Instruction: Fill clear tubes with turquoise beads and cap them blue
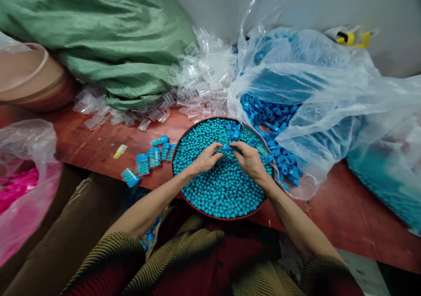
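A round tray (226,217) with a dark red rim is full of small turquoise balls (220,190). Above the balls, my left hand (208,158) and my right hand (248,158) meet at a small blue cap (226,147), each pinching one side of it. Whether a clear container is joined to the cap cannot be made out. Several loose blue caps (233,129) lie on the balls at the tray's back. Left of the tray, several clear containers with blue caps and turquoise balls (154,156) rest on the red table (108,151).
Clear empty containers (204,76) are heaped behind the tray, beside a green sack (125,37). At right, blue caps (286,160) spill from a plastic bag (329,90). A bucket (29,74) stands far left, above a bag of pink pieces (19,186).
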`<move>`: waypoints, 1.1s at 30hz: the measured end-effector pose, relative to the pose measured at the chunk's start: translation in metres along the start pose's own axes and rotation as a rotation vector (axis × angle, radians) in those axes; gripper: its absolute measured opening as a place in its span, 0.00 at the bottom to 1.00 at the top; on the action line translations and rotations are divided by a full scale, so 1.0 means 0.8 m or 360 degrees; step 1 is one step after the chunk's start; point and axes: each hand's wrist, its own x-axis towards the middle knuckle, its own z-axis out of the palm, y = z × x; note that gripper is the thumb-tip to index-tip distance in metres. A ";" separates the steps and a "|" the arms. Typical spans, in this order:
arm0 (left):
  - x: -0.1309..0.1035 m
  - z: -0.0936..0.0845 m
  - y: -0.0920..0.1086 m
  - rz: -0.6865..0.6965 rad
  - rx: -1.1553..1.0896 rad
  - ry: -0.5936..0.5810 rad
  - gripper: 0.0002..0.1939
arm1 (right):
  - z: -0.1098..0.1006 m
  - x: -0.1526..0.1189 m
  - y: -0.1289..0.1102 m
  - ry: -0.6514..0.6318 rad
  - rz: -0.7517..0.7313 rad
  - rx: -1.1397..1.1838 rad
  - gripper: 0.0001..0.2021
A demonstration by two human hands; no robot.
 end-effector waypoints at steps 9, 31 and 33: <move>-0.013 0.008 0.008 -0.0260 -0.0534 -0.0002 0.27 | 0.018 -0.022 -0.003 0.0152 -0.0058 -0.0020 0.12; -0.036 0.021 0.015 -0.0227 -0.0485 0.0129 0.21 | 0.004 -0.024 0.000 -0.0117 -0.0032 0.0473 0.09; -0.036 0.023 0.013 -0.0206 -0.0481 0.0156 0.19 | 0.007 -0.027 0.001 -0.0114 -0.0023 0.0504 0.09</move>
